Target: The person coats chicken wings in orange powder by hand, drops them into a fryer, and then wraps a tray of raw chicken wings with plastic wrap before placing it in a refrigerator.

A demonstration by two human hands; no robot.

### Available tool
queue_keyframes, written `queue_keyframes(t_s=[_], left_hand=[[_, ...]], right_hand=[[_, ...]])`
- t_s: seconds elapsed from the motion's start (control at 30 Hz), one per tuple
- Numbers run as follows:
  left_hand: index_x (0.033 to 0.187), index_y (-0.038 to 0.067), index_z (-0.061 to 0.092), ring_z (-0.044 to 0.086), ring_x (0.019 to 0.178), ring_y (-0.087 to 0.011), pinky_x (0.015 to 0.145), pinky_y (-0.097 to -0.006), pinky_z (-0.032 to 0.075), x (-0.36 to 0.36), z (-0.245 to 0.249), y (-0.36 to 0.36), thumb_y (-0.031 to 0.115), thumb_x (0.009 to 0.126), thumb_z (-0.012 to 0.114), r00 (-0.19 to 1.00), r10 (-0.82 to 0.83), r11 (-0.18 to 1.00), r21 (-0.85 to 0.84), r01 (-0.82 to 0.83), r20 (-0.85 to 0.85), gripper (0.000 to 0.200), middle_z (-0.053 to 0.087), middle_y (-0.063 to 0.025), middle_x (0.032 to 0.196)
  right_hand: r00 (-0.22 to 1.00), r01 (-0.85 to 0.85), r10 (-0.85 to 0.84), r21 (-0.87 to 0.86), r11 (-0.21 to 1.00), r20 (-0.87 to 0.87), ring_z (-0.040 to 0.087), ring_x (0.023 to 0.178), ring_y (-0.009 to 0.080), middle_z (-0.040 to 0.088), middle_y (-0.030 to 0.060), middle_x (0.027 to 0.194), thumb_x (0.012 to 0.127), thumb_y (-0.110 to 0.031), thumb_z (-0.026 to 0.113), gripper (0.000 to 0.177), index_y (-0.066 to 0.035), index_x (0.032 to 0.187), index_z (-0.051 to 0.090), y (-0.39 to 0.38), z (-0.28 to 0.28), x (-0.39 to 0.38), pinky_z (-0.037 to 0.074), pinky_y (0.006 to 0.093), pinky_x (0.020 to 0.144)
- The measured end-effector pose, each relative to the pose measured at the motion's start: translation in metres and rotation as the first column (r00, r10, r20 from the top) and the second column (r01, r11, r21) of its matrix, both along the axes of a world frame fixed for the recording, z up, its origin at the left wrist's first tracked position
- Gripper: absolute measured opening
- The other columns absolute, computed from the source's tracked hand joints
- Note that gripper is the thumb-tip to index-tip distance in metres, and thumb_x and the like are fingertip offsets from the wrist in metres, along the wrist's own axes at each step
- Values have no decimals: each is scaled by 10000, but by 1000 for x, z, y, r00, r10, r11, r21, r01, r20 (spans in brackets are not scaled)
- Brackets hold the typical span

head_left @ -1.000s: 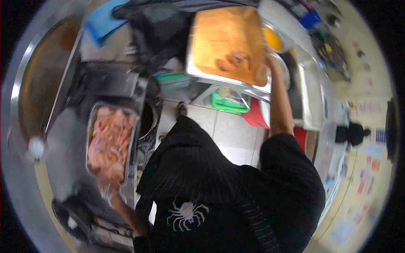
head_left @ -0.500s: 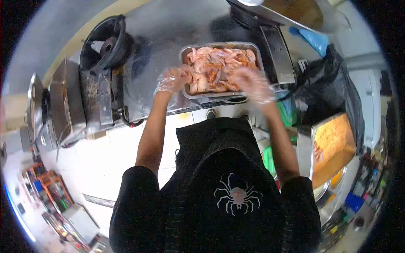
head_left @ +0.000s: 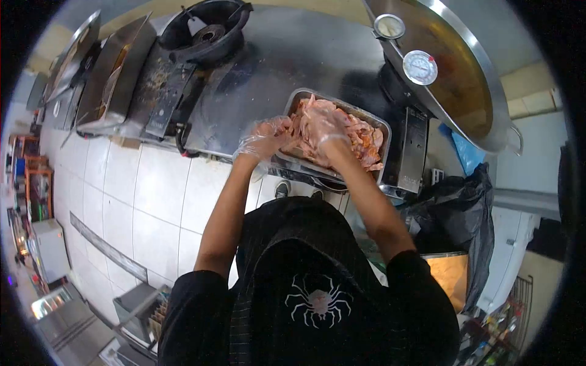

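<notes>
A rectangular metal tray [head_left: 386,135] on the steel counter holds a heap of raw, reddish-seasoned chicken pieces [head_left: 364,139]. My left hand [head_left: 264,140], in a clear plastic glove, is at the tray's left side with its fingers curled round chicken at the edge of the heap. Over the left half of the tray, my right hand [head_left: 323,125], also gloved in clear plastic, reaches down onto the meat. Its fingers are blurred and blend with the chicken, so their grip cannot be made out.
A large pan of brown oil [head_left: 461,79] stands at the back right, a dial thermometer [head_left: 420,67] at its rim. Back left is a black burner [head_left: 210,33], with a steel fryer [head_left: 116,79] farther left. A black plastic bag [head_left: 455,210] hangs to the right above a container of orange-yellow coating [head_left: 448,277].
My right hand has moved left from the tray's right side onto the chicken. My left hand has closed in on the meat. The view has turned, bringing the oil pan more into sight.
</notes>
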State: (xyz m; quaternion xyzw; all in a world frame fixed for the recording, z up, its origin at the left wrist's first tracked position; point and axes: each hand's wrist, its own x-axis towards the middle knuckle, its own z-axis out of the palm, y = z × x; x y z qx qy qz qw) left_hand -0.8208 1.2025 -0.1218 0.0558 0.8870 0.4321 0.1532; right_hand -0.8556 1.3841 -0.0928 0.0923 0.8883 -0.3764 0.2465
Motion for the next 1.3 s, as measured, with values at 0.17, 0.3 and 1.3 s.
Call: queue_keyframes(t_s=[0.17,0.3,1.3], left_hand=[[1103,114,602,631,827,-286,741,-367,485,20,17,3,407,803,624,1000,-21,991,-135,24,19,420,657,-133,927],[1094,88,610,619,931,-270,800,-362,474,30,35,5,316,796,640,996,30,972,-235,-11,79,376,647,-139,1007],[1343,34,316,517,918,-224,803,-352,449,41,42,90,372,902,465,954,118,951,308,-28,-277,575,515,-144,1099]], right_hand=[[782,-522,618,456,721,-83,552,1067,289,547,193,1148,897,-247,465,337,-5,1116,553,4,-84,-37,378,395,979],[691,-631,723,502,591,18,607,907,269,605,122,1018,903,-269,479,254,-50,976,588,10,-78,-59,475,400,857],[876,439,335,-863,-251,348,588,876,176,574,70,1062,918,-430,455,521,-47,1271,428,133,-54,22,511,269,699]])
